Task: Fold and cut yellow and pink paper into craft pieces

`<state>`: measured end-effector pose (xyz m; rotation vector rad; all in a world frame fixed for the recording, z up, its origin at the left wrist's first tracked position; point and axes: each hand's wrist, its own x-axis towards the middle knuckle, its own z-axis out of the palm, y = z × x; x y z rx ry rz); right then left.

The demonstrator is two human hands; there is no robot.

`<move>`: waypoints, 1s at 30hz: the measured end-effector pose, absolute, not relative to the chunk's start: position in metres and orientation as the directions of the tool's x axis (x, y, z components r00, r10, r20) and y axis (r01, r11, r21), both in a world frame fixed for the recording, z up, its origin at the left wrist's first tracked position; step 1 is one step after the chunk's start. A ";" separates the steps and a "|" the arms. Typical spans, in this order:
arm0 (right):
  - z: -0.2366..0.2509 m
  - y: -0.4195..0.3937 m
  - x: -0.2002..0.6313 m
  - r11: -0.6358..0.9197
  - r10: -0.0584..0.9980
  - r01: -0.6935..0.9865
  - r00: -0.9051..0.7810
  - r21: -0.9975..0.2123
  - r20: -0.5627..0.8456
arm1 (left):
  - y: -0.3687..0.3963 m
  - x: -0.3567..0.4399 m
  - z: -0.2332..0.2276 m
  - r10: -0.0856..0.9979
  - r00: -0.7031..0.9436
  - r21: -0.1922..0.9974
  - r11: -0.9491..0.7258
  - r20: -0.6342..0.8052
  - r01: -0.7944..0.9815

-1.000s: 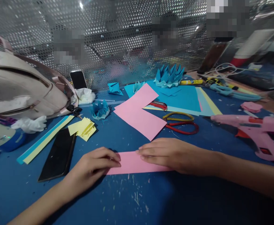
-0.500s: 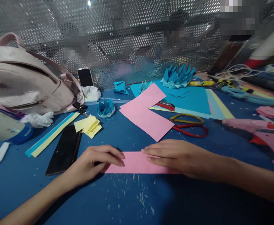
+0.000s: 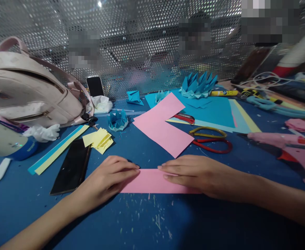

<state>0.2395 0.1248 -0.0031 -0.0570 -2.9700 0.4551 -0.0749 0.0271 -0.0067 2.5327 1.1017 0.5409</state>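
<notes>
A pink paper strip (image 3: 149, 181) lies lengthwise on the blue table in front of me. My left hand (image 3: 113, 177) rests on its left end, fingers together and stretched out along the upper edge, thumb hidden. Over the right end lies my right hand (image 3: 194, 175), flat, with its fingertips pointing left. A bare stretch of the strip shows between the two hands. Beyond it is a larger notched sheet of pink paper (image 3: 154, 121), partly covering scissors with one yellow and one red handle loop (image 3: 212, 146).
Left: a black phone (image 3: 70, 166), yellow paper pieces (image 3: 100, 139), paper strips (image 3: 58, 149) and a backpack (image 3: 29, 86). Right: a pink glue gun (image 3: 288, 146). Behind: blue sheets (image 3: 209, 111), a folded blue paper piece (image 3: 198, 85) and a perforated metal panel (image 3: 142, 41).
My left hand has flattened, its fingers moving up to the strip's upper edge. My right hand and the pink strip have hardly moved.
</notes>
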 end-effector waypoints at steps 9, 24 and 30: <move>-0.001 0.125 0.238 0.957 0.054 0.022 -0.993 -0.288 0.105 | 0.026 -0.076 -0.005 0.738 0.648 0.394 -0.661 0.190 0.638; -0.001 0.124 0.238 0.963 0.056 0.024 -0.992 -0.269 0.112 | 0.024 -0.072 -0.002 0.630 0.735 0.136 -0.775 0.251 0.617; -0.002 0.123 0.240 0.970 0.066 0.041 -0.993 -0.240 0.100 | 0.012 -0.053 0.004 0.556 0.800 -0.200 -0.777 0.226 0.597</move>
